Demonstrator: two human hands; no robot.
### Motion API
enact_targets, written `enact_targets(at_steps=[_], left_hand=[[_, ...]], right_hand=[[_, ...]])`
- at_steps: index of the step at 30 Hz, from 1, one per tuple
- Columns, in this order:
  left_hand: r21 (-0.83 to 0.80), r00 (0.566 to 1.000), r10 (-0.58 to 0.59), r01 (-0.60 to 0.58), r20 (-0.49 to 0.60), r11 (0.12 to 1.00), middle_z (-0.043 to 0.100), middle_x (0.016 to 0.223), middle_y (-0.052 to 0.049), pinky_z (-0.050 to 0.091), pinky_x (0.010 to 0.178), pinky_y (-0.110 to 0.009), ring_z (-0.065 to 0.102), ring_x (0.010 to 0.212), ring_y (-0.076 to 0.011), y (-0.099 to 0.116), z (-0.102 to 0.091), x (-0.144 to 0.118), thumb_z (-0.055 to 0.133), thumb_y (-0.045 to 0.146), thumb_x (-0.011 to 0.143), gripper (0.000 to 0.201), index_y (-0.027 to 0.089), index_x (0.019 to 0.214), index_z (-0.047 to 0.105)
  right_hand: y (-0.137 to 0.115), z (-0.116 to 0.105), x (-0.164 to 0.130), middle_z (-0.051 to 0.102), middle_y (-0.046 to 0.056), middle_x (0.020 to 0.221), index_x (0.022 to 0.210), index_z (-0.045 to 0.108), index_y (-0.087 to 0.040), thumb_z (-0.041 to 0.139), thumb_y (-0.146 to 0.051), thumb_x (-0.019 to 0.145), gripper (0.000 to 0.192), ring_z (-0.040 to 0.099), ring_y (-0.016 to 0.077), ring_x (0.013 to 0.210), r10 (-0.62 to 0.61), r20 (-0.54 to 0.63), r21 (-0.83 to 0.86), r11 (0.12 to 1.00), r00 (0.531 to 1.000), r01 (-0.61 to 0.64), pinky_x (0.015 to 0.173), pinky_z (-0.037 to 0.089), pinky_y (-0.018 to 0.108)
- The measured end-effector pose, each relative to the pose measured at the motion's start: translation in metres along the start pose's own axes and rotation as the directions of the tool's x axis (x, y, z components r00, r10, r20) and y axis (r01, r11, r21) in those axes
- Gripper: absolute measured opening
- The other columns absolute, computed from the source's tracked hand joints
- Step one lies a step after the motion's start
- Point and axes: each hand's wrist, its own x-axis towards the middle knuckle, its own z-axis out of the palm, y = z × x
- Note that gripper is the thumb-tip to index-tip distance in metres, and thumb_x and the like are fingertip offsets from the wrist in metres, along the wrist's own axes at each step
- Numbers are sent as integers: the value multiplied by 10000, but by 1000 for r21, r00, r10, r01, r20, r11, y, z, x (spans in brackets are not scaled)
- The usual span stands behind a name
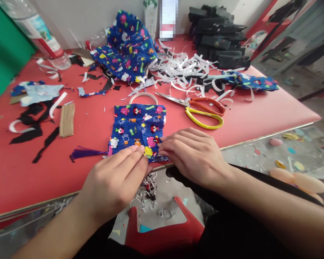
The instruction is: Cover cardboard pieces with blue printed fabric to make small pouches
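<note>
A square of blue cartoon-print fabric lies flat at the table's near edge. My left hand grips its near edge, fingers together on top and the thumb mostly hidden below. At the lower right corner, the bent fingers of my right hand pinch the cloth; my right thumb is hidden. A purple tassel sticks out from the fabric's lower left side. Just behind the cloth lies a roll of tape, partly covered. Scissors with one orange and one yellow handle rest to the right, apart from my hands.
White paper strips are heaped at the back beside a larger crumpled print cloth. Black folded bundles are stacked behind. A plastic bottle stands at the back left. Black scraps and a brown folded piece lie left.
</note>
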Motion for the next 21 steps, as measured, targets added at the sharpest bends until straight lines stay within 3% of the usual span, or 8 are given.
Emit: enact_targets(at_steps=[6,10,17,21], left_hand=[[12,998,56,-56,9,998,820,1095,-205,703,860,-485,805,1026,-353,-2,-4,3,611,-40,945,177,18,1043,747],[71,996,91,-92,17,993,822,1077,-209,707,825,-473,812,993,-352,1,-3,5,604,-16,958,152,26,1008,741],[104,997,69,-71,23,992,819,1077,-205,702,832,-439,811,989,-331,2,-1,5,568,11,977,153,19,1000,720],[68,999,51,-52,17,996,814,1133,-187,687,883,-434,796,1048,-315,2,-1,2,535,4,985,208,25,1062,726]], right_hand=[[0,-5,0,806,58,861,943,692,-167,566,-204,1069,181,746,202,747,9,35,-5,1000,999,-9,755,556,349],[4,-9,-5,825,98,992,1013,687,-157,570,-151,1051,123,786,219,894,-56,70,69,996,996,51,850,593,356],[2,-1,-16,850,61,1070,1014,679,-205,599,-175,1049,93,813,201,1018,-9,-42,70,998,999,12,1022,590,391],[2,3,-22,843,60,1134,1021,702,-206,615,-168,1042,97,794,206,1110,-75,-64,51,996,995,78,1094,570,403]])
